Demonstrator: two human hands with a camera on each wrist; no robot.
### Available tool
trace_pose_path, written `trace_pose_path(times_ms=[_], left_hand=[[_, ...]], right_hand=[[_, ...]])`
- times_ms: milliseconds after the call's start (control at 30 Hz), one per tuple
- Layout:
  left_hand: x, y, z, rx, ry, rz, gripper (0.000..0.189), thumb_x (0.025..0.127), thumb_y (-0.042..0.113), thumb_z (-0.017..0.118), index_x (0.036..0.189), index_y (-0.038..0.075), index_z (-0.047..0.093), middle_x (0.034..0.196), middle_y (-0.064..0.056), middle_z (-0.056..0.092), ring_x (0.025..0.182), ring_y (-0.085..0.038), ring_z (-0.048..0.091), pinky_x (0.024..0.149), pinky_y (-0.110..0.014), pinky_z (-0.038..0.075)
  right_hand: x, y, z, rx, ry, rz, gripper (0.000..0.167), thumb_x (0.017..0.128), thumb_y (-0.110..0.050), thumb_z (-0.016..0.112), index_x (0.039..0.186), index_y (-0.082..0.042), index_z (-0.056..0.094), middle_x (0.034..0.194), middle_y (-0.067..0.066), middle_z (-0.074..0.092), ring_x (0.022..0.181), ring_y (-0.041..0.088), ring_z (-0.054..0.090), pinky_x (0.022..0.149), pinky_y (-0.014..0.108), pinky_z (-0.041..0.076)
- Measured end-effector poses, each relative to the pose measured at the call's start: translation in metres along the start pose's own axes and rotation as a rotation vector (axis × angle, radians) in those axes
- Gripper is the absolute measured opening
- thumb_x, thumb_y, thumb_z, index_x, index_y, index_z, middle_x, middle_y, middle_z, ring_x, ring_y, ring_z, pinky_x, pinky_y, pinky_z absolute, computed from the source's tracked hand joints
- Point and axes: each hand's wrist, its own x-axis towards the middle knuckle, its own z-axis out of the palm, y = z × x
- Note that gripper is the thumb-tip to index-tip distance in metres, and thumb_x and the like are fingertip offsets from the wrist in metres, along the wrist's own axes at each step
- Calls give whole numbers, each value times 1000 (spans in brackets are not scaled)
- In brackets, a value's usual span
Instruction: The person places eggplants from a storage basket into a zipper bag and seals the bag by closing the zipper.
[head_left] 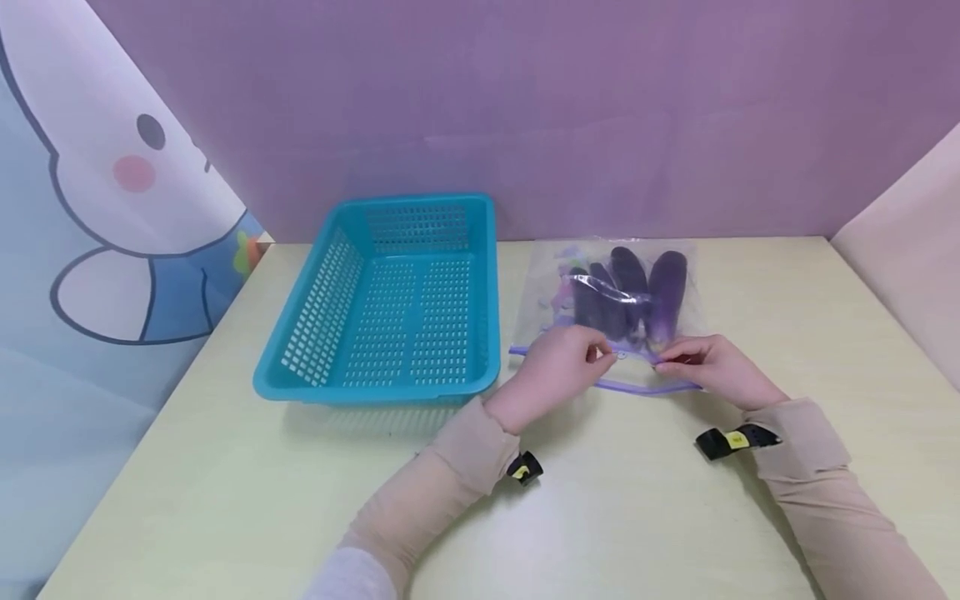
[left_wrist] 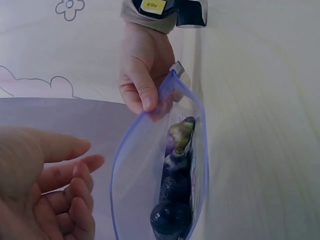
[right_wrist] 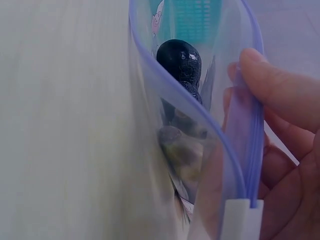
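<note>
A clear zip bag (head_left: 534, 304) with a purple zip edge lies on the table, holding several dark purple eggplants (head_left: 667, 283). Its mouth gapes in both wrist views, and a white slider (right_wrist: 242, 219) sits at one end of the zip. My right hand (head_left: 720, 367) pinches the upper zip edge near that slider, thumb on one side and fingers on the other. Beside the opposite part of the mouth is my left hand (head_left: 555, 367). In the left wrist view its fingers (left_wrist: 80, 190) are loosely bent, apart from the bag and holding nothing.
An empty turquoise plastic basket (head_left: 375, 394) with perforated walls stands to the left of the bag. Behind the table (head_left: 600, 508) rises a purple backdrop (head_left: 525, 117). A cartoon-printed cloth (head_left: 97, 417) hangs at the left. Both wrists carry black straps.
</note>
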Motion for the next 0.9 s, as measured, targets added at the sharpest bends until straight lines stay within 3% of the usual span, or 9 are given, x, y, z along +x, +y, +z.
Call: trace_pose_path(times_ms=[133,267,433,667,900], left_hand=[[3,-2,0,83,46,27,26,90,25,65,114,13,68,91,2,64,76,-7,50,62,-15,40],[5,-7,2,164,38,29,31,87,23,68,117,14,67,101,0,66,88,-11,53,76,-20,42],[6,-15,7,205,-56,-4,33,86,17,68,119,16,66,110,-1,65,100,-15,55,85,-25,45],[5,-20,10,223,-233,-25,33,86,16,68,119,15,65,122,-1,64,118,-19,55,104,-32,39],[3,-21,9,229,-264,-18,32,86,18,69,117,14,67,120,-2,65,117,-20,54,103,-30,39]], right_hand=[[-1,-2,-3,-9,-6,-1,17,84,-3,68,97,8,69,85,-25,64,76,-4,54,60,15,46],[-1,-2,-3,-14,-22,-11,16,84,-3,68,96,7,70,85,-25,64,76,-3,55,61,15,46],[-1,-3,-6,-25,-55,15,17,88,-10,66,99,2,71,89,-21,67,78,-3,57,65,16,47],[-8,-4,-28,-51,-17,66,23,92,-16,62,105,1,69,95,-15,70,86,-9,59,74,9,46],[-17,8,-51,-191,43,95,21,91,-15,64,106,-2,69,95,-17,68,83,-14,56,71,7,45]])
